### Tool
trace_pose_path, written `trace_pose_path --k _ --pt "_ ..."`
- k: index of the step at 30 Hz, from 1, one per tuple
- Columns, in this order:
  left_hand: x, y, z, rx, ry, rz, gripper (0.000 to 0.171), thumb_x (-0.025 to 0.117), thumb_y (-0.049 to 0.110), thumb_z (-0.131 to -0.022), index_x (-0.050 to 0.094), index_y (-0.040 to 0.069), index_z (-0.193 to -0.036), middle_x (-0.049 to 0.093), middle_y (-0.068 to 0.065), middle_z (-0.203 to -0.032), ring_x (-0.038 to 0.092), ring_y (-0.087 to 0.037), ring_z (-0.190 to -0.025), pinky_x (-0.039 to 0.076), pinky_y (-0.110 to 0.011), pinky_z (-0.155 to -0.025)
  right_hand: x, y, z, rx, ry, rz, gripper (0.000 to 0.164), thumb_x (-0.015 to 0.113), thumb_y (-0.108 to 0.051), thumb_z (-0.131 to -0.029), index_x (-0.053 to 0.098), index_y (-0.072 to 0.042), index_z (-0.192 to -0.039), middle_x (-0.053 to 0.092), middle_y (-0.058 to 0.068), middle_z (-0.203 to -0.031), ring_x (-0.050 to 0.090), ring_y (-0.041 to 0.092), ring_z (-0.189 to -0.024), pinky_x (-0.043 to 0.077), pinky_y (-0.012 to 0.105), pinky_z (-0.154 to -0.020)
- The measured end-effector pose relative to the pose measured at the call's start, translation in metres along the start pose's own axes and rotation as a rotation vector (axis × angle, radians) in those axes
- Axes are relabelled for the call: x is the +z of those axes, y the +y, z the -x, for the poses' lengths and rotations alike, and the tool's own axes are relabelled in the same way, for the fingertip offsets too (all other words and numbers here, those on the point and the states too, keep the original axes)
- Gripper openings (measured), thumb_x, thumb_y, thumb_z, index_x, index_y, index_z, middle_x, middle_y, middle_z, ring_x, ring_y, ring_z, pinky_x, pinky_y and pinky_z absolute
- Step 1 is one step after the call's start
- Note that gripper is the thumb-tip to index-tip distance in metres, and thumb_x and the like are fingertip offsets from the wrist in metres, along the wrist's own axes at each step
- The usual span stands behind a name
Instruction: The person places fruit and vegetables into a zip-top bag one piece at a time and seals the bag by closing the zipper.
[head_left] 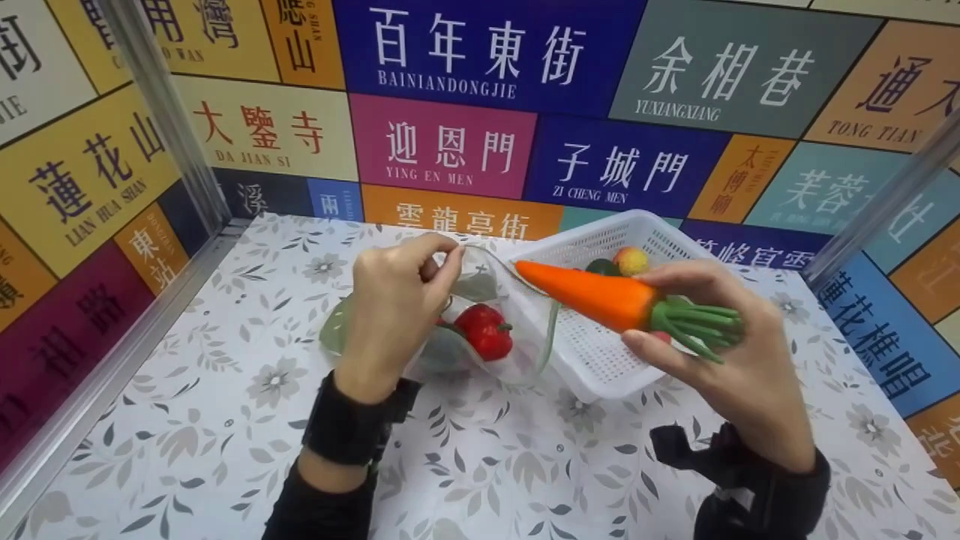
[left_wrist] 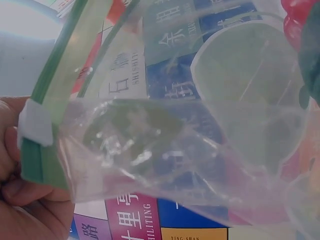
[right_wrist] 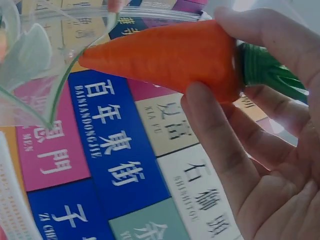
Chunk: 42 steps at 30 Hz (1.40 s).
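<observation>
My left hand (head_left: 401, 300) pinches the top edge of a clear zip bag (left_wrist: 210, 150) with a green seal strip and a white slider (left_wrist: 35, 124). Inside the bag lies a red bell pepper (head_left: 484, 331), with a dark green item partly hidden beside it. My right hand (head_left: 739, 360) grips an orange carrot (head_left: 592, 295) around its thick end, near the green top. The carrot's tip points left, at the open mouth of the bag. In the right wrist view the tip meets the green-edged rim of the bag.
A white perforated basket (head_left: 600, 386) stands behind and right of the bag, holding a yellow-red fruit (head_left: 631, 261) and a dark green item (head_left: 602, 268). A floral cloth (head_left: 480, 465) covers the table. Printed panels (head_left: 442, 142) rise at the back and sides.
</observation>
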<state>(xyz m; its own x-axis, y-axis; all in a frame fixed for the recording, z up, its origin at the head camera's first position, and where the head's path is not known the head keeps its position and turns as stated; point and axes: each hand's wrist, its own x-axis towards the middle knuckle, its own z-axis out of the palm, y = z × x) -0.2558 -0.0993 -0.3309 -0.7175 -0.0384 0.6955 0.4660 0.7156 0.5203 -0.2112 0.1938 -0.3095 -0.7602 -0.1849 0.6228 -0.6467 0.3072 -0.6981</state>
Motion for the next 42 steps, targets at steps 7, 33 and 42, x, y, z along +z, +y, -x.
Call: trace_pose_path --k 7,33,42 --pt "-0.001 0.001 -0.001 0.003 -0.007 0.007 0.015 0.069 0.022 -0.095 0.079 0.011 -0.098 0.052 0.001 -0.053 0.043 -0.009 -0.045 0.034 -0.023 -0.043 0.001 -0.01 0.007 -0.108 0.014 -0.067 0.053 0.081 0.02 -0.063 0.065 0.012 -0.112 0.069 0.017 -0.114 0.067 0.022 -0.102 0.057 0.022 -0.088" --pt "0.0 0.005 0.001 0.108 0.036 0.017 0.011 0.069 0.015 -0.094 0.078 0.007 -0.093 0.056 0.0 -0.053 0.041 -0.008 -0.043 0.032 -0.021 -0.043 0.138 0.047 -0.014 -0.197 -0.224 0.307 0.042 0.081 -0.008 -0.083 0.067 -0.012 -0.123 0.071 -0.001 -0.117 0.067 0.009 -0.108 0.054 0.023 -0.096" --pt "0.001 0.006 0.002 0.128 0.041 0.018 0.011 0.069 0.014 -0.094 0.077 0.008 -0.091 0.06 -0.001 -0.056 0.044 -0.009 -0.044 0.037 -0.021 -0.043 0.152 0.059 -0.01 -0.077 -0.233 0.398 0.043 0.078 -0.011 -0.087 0.065 -0.015 -0.127 0.072 0.002 -0.12 0.068 0.015 -0.11 0.055 0.029 -0.096"
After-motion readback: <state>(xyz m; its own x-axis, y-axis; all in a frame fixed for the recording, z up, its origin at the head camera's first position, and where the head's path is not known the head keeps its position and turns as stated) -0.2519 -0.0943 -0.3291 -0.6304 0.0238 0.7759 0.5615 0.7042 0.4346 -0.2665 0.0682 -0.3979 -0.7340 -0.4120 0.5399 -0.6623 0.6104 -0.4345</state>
